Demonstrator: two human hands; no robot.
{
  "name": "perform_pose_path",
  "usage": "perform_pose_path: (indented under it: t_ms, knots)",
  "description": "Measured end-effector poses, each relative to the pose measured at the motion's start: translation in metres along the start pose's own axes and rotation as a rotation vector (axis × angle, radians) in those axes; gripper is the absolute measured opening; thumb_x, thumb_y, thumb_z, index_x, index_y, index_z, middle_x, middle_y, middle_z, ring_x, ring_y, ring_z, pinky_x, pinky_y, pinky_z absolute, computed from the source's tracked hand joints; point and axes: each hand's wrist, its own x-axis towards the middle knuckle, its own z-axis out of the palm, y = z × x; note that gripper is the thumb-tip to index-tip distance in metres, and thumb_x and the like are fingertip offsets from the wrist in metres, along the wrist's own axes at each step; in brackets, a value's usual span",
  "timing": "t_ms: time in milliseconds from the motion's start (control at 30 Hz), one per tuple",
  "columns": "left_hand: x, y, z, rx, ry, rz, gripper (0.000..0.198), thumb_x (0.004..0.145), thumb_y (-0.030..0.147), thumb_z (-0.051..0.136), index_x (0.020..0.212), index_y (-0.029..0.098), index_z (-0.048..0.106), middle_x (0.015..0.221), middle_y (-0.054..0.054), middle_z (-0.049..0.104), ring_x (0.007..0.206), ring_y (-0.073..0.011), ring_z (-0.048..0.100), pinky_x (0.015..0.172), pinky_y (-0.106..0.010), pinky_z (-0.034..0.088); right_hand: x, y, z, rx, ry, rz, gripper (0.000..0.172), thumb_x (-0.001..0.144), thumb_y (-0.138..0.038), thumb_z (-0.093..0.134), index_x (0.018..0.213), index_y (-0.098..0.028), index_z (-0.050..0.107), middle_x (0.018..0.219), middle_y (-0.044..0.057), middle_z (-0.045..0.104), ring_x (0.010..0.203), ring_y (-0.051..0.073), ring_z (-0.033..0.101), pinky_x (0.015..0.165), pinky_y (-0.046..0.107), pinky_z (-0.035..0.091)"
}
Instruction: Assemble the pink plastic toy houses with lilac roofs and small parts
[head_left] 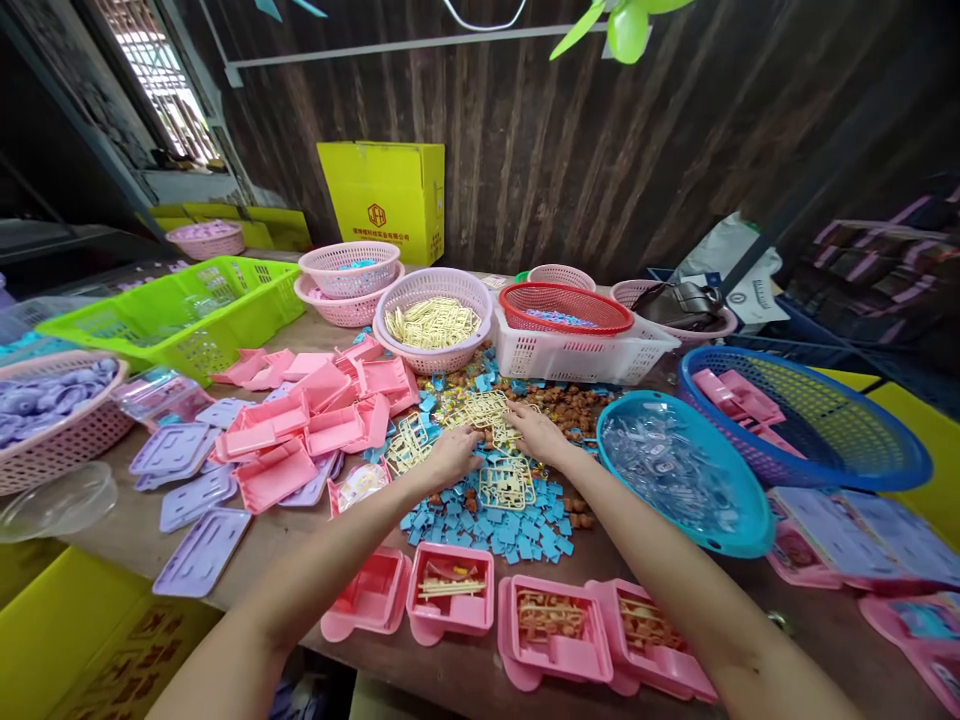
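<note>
Both hands reach into a mixed pile of small parts at the middle of the table. My left hand [454, 456] is closed, its fingertips bent together beside the cream plastic frames; whatever they pinch is too small to make out. My right hand [537, 434] has its fingers bent onto a cream plastic frame [487, 412] at the top of the pile. Another cream frame [508, 483] lies nearer me on blue plastic pieces [487, 530]. Brown bear-like pieces [577, 408] spread behind and right of my right hand. Below my forearms stand pink boxes [452, 590], several holding cream or brown parts.
Pink trays [300, 425] and lilac lids [201, 553] are heaped left. Behind the pile stand a lilac basket [388, 310] of cream frames and a white crate [585, 358] under a red basket [630, 315]. A turquoise basin [757, 510] of clear bags sits right.
</note>
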Motion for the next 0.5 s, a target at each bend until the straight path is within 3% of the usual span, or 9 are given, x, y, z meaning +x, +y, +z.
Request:
perform_pose_path:
  t_ms: [100, 200, 333, 500]
  knots:
    - [-0.010, -0.014, -0.009, -0.019, 0.029, -0.078, 0.037, 0.079, 0.025, 0.058, 0.115, 0.017, 0.057, 0.107, -0.009, 0.062, 0.102, -0.0236, 0.058, 0.088, -0.031, 0.044, 0.007, -0.006, -0.003, 0.025, 0.042, 0.022, 0.020, 0.087, -0.027, 0.056, 0.104, -0.016, 0.061, 0.116, 0.007, 0.059, 0.107, 0.020, 0.056, 0.092, 0.044, 0.044]
    - [-0.024, -0.041, -0.021, -0.029, 0.054, -0.192, 0.036, 0.082, 0.021, 0.053, 0.117, 0.014, 0.055, 0.112, -0.012, 0.061, 0.104, -0.0237, 0.058, 0.089, -0.032, 0.043, 0.009, -0.006, -0.018, 0.084, 0.139, 0.073, 0.021, 0.090, -0.031, 0.052, 0.101, -0.016, 0.061, 0.108, 0.006, 0.062, 0.099, 0.018, 0.059, 0.089, 0.042, 0.046]
    - [-0.043, -0.070, -0.027, -0.042, 0.014, -0.289, 0.033, 0.081, 0.021, 0.053, 0.113, 0.013, 0.057, 0.109, -0.012, 0.062, 0.101, -0.0233, 0.059, 0.086, -0.031, 0.044, 0.005, -0.009, -0.042, 0.222, 0.301, 0.160, 0.021, 0.091, -0.025, 0.043, 0.098, -0.016, 0.060, 0.098, 0.009, 0.065, 0.097, 0.021, 0.060, 0.086, 0.035, 0.045]
    - [-0.053, -0.056, -0.016, -0.059, -0.084, -0.256, 0.052, 0.063, 0.036, 0.074, 0.110, 0.020, 0.059, 0.120, -0.012, 0.055, 0.114, -0.0310, 0.049, 0.093, -0.041, 0.039, -0.005, -0.026, -0.044, 0.457, 0.346, 0.257, 0.025, 0.089, -0.030, 0.037, 0.106, -0.020, 0.051, 0.074, 0.002, 0.062, 0.069, 0.018, 0.063, 0.063, 0.028, 0.048]
